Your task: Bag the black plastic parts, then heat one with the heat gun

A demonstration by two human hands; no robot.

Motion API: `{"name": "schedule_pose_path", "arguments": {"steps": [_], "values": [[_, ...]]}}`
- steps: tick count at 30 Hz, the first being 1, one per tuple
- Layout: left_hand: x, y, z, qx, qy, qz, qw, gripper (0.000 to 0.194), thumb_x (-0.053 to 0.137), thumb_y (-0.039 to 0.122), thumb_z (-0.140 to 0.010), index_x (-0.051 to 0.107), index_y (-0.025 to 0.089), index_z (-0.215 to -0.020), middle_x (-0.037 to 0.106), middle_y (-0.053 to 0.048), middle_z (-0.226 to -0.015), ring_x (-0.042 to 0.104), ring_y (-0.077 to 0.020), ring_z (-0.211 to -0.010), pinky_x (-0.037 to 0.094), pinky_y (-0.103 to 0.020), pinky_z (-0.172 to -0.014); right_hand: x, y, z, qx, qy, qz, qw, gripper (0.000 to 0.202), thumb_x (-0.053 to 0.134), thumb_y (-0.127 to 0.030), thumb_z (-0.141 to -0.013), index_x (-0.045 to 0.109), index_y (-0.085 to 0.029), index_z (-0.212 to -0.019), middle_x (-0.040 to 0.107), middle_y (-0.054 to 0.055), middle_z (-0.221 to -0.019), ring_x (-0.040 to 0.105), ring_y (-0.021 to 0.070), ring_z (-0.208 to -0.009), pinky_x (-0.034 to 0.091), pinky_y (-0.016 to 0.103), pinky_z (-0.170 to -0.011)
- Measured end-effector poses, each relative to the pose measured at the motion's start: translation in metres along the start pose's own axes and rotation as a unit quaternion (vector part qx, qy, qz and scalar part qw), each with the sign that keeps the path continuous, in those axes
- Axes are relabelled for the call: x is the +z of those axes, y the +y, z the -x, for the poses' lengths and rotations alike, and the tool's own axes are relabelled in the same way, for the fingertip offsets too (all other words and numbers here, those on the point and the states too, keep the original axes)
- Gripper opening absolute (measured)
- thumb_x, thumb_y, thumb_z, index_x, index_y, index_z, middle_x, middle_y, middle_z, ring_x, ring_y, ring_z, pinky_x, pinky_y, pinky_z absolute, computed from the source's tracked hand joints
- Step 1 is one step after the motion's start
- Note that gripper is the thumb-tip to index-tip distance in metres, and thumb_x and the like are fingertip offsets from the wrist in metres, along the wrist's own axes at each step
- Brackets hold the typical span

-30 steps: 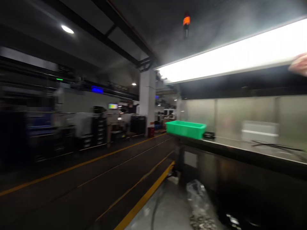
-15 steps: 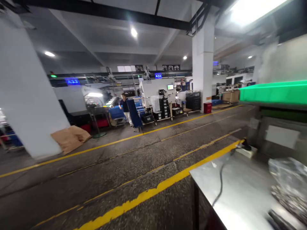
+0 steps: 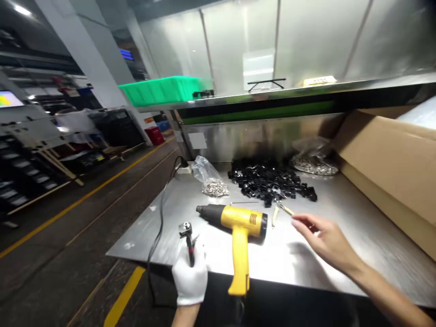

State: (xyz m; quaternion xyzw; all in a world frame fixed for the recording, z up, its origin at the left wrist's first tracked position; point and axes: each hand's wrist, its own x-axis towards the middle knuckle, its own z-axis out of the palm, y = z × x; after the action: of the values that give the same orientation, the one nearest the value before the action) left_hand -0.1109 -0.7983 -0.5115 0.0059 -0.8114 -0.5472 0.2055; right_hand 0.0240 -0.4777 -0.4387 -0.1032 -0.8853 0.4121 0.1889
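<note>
My left hand (image 3: 190, 274), in a white glove, is closed around a small black tool or part (image 3: 189, 243) with a metal piece at its top. My bare right hand (image 3: 320, 236) pinches one handle of light-handled pliers (image 3: 285, 209) near the pile of black parts (image 3: 269, 181). Between my hands a yellow heat gun (image 3: 240, 227) lies on the metal table (image 3: 272, 263), its black nozzle pointing left. A thin metal rod (image 3: 244, 202) rests behind the heat gun.
Plastic bags of small metal pieces (image 3: 214, 187) stand left and right of the black pile. An open cardboard box (image 3: 388, 159) is at the right. Above runs a shelf with a green bin (image 3: 163, 91) and glasses (image 3: 266, 83). A black cable (image 3: 161, 218) crosses the table's left side.
The view has swung right from the aisle to the table. Both hands, the heat gun and the black pile have come into view.
</note>
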Motion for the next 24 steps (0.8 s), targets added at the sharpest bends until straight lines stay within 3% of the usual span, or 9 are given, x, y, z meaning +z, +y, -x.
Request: {"name": "schedule_pose_path", "arguments": {"steps": [3,6,12,18,24], "values": [[-0.001,0.006,-0.001,-0.033,-0.016,-0.021,0.999,0.045,0.060,0.050,-0.083,0.070,0.017,-0.112,0.075,-0.007,-0.081,0.071,-0.0226,-0.068,0.058,-0.033,-0.068,0.029,-0.006,0.028,0.036,-0.062,-0.037,0.997,0.035,0.050,-0.050,-0.094,0.067,-0.023,-0.107,0.071,0.002,-0.083,0.066,0.0176,-0.074,0.049,0.029,-0.068],[0.001,0.014,-0.002,-0.065,-0.030,-0.029,0.997,0.050,0.060,0.053,-0.082,0.070,0.014,-0.112,0.075,-0.008,-0.080,0.072,-0.0252,-0.071,0.058,-0.036,-0.071,0.057,-0.026,0.043,0.017,-0.123,-0.030,0.992,0.032,0.050,-0.050,-0.094,0.069,-0.024,-0.099,0.070,-0.001,-0.074,0.064,0.0166,-0.067,0.045,0.029,-0.066],[0.000,0.016,-0.012,-0.071,-0.083,-0.060,0.992,0.048,0.061,0.054,-0.080,0.071,0.017,-0.110,0.075,-0.008,-0.086,0.071,-0.0282,-0.083,0.055,-0.040,-0.081,0.085,-0.041,0.035,-0.010,-0.082,0.025,0.996,0.026,0.051,-0.042,-0.094,0.067,-0.023,-0.102,0.069,0.000,-0.078,0.062,0.0167,-0.073,0.041,0.028,-0.068],[-0.001,0.015,-0.020,-0.071,-0.108,-0.060,0.990,0.050,0.058,0.057,-0.079,0.069,0.019,-0.109,0.075,-0.007,-0.091,0.069,-0.0270,-0.084,0.053,-0.041,-0.084,0.129,-0.060,0.032,0.056,-0.093,0.116,0.987,0.039,0.065,-0.060,-0.077,0.061,-0.021,-0.077,0.064,0.001,-0.070,0.056,0.0175,-0.063,0.031,0.029,-0.057],[-0.006,0.015,-0.021,-0.088,-0.125,-0.034,0.988,0.051,0.058,0.057,-0.080,0.069,0.016,-0.109,0.074,-0.007,-0.087,0.069,-0.0255,-0.081,0.054,-0.038,-0.082,0.158,-0.083,0.017,0.060,-0.104,0.117,0.986,0.038,0.060,-0.059,-0.078,0.059,-0.022,-0.079,0.066,0.002,-0.071,0.058,0.0182,-0.063,0.028,0.030,-0.058]]}}
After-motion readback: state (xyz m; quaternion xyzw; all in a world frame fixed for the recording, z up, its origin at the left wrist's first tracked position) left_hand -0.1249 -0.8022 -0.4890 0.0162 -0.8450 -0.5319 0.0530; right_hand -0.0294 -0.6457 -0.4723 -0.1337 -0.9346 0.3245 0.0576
